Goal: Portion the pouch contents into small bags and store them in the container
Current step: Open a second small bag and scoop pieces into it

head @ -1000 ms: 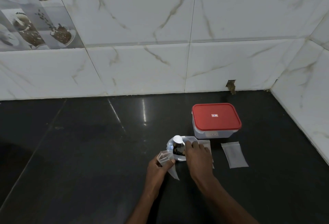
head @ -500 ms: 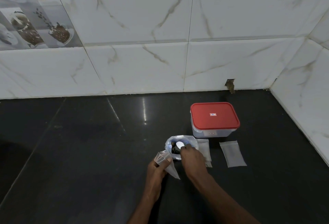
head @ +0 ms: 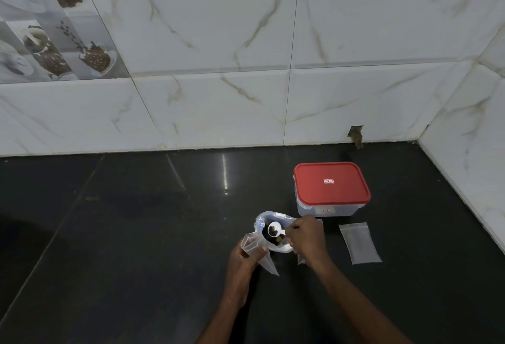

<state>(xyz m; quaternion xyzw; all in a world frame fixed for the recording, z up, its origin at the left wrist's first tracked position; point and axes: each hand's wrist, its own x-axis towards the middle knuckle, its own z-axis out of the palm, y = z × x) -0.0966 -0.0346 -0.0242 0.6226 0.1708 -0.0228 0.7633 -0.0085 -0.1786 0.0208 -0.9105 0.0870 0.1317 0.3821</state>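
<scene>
A clear pouch with dark contents stands open on the black counter. My right hand holds a white spoon whose bowl sits over the pouch mouth with a few dark bits on it. My left hand pinches a small clear bag by its open top, just left of the pouch. A clear container with a red lid stands shut behind my right hand. Another small bag lies flat to the right.
The black counter runs left and toward me. White marble-tiled walls close it at the back and right, meeting in the corner past the container. More clear bags lie partly hidden under my right hand.
The spoon has lifted from deep inside the pouch to its mouth, bowl now turned up. My left hand with the small bag has stayed beside the pouch.
</scene>
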